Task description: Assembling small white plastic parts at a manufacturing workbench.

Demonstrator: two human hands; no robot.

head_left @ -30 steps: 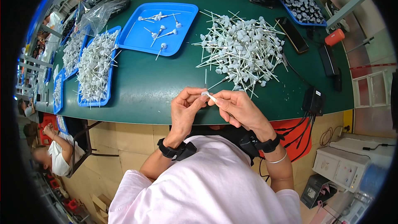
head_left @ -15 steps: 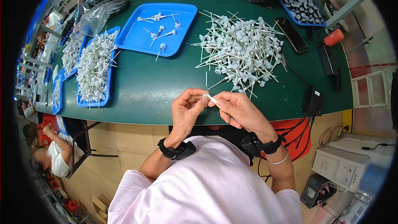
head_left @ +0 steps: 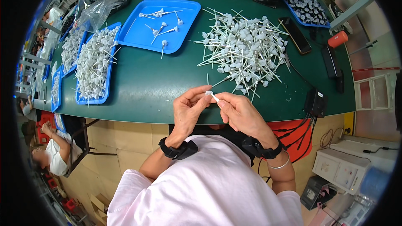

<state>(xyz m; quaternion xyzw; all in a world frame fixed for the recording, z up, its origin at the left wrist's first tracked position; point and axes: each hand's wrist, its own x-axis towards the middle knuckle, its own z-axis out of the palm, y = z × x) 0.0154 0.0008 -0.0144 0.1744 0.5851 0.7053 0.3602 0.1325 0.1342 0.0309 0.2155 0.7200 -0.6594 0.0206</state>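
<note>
My left hand point(head_left: 186, 108) pinches a small white plastic part with a thin stem point(head_left: 209, 93) between thumb and forefinger, over the table's near edge. From the right, my right hand point(head_left: 240, 109) has its thumb and fingers closed on a short, slender white piece point(head_left: 215, 98), whose end meets the part in the left hand. I cannot tell whether the two are one piece. Just beyond my fingertips lies a big loose pile of similar white-headed stemmed parts point(head_left: 247, 50). Farther left, a blue tray point(head_left: 184, 10) bears several such parts.
Blue bins point(head_left: 109, 81) heaped with white stemmed parts stand on the left of the green table point(head_left: 142, 90). A phone point(head_left: 295, 35), a red cylinder point(head_left: 337, 39), a black box with cables point(head_left: 315, 101) and a bin of dark-and-white parts point(head_left: 309, 10) are at right. Another person point(head_left: 63, 150) sits at lower left.
My fingers have shifted slightly around the small white part, and its white head shows more now. The view has moved a little; the pile and tray look the same.
</note>
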